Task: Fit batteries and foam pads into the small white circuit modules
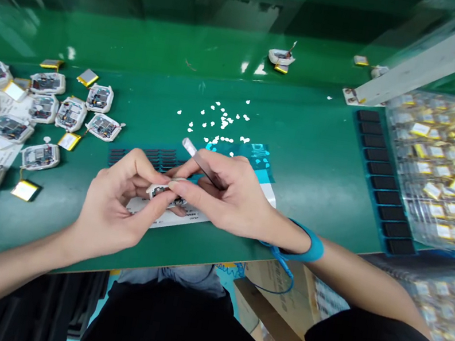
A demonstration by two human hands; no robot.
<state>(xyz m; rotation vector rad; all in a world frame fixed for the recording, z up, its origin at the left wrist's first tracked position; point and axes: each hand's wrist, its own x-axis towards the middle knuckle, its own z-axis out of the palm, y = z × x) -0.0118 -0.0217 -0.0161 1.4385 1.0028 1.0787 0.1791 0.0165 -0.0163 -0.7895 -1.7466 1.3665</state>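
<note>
My left hand (122, 199) pinches a small white device casing (157, 191) with circuit parts inside, thumb on the near side and fingers behind. The thumb and fingertips of my right hand (227, 194) are closed on the same casing at its right end. A slim silver, tweezer-like tool (198, 160) is tucked in my right hand, its pale rounded end sticking out to the upper left; the other end is hidden in the palm. Under the hands lie a printed white sheet (184, 220) and a strip of dark pads (160, 158). Small white stickers (224, 119) are scattered just beyond.
Several opened white casings with circuit boards (72, 113) and attached battery cells (25, 190) lie at left. One more casing (281, 57) sits at the back. On the right are a strip of black pads (379, 164), stacked clear trays (441, 171) and a white post (439, 52).
</note>
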